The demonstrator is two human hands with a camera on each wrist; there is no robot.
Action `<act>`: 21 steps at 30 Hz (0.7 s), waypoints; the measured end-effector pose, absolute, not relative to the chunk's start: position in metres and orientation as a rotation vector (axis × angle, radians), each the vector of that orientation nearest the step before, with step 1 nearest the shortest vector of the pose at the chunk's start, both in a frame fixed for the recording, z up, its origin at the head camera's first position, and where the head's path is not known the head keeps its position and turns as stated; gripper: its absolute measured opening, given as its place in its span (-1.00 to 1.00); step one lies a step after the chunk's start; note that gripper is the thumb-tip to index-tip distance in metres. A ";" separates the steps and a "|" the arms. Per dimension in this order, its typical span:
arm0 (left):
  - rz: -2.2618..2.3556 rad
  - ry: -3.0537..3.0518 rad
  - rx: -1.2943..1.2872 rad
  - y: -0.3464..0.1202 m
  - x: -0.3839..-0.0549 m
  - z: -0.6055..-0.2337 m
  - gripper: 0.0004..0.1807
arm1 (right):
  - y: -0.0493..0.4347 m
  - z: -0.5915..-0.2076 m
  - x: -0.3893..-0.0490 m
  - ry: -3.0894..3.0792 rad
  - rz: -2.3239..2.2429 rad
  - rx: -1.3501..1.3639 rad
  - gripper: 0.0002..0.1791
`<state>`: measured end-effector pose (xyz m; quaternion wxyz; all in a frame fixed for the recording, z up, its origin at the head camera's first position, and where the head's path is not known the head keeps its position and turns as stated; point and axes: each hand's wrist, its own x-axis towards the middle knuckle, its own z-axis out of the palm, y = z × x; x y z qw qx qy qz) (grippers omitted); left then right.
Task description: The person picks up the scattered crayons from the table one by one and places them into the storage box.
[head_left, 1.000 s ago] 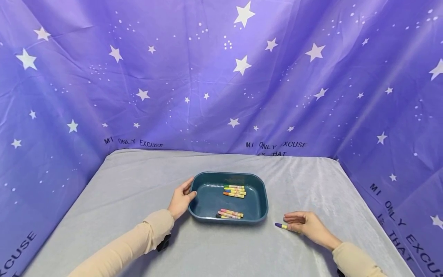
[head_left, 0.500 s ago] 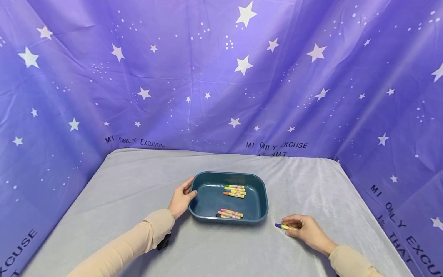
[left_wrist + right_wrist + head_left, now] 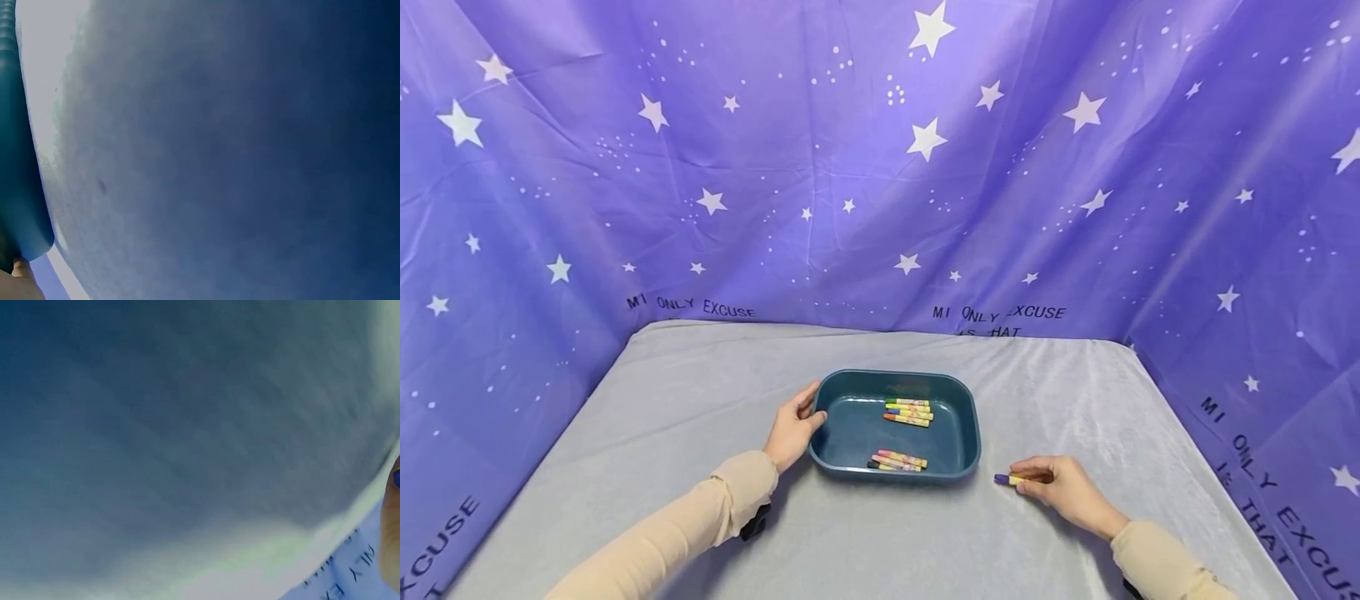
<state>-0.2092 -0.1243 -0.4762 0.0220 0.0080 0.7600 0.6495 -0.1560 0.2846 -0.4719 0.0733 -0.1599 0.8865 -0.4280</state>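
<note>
A dark teal tray (image 3: 842, 433) stands mid-table in the head view. My left hand (image 3: 792, 429) grips its left rim, thumb over the edge and fingers outside. To the right of the tray, my right hand (image 3: 1063, 487) pinches a purple crayon (image 3: 1002, 479) in a yellow wrapper, its tip pointing left toward the tray. Two groups of crayons lie in the tray: an upper group (image 3: 910, 412) with green, blue and orange tips, and a lower group (image 3: 898, 461) with pink and black tips. Only a sliver of each hand shows in the wrist views.
A grey cloth (image 3: 700, 375) covers the table. Purple curtains (image 3: 820, 167) with white stars hang behind it and at both sides. The tray's outer wall (image 3: 22, 156) runs along the left edge of the left wrist view.
My right fingers have closed around the purple crayon and raised it slightly from where it was. The left hand and the tray stay in place.
</note>
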 end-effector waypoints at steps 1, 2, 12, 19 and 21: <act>2.017 2.358 0.037 -0.124 -0.209 -0.476 -0.36 | 0.285 -0.469 -0.157 2.682 -1.284 -0.488 -0.73; 2.025 2.360 0.052 -0.125 -0.209 -0.476 -0.36 | 0.285 -0.466 -0.159 2.701 -1.284 -0.489 -0.73; 2.039 2.359 0.043 -0.126 -0.213 -0.479 -0.35 | 0.278 -0.433 -0.175 2.746 -1.358 -0.404 -0.71; 2.015 2.359 0.033 -0.125 -0.211 -0.479 -0.35 | 0.263 -0.419 -0.185 2.719 -1.404 -0.382 -0.65; 2.016 2.350 0.029 -0.125 -0.210 -0.479 -0.34 | 0.258 -0.417 -0.188 2.716 -1.398 -0.403 -0.65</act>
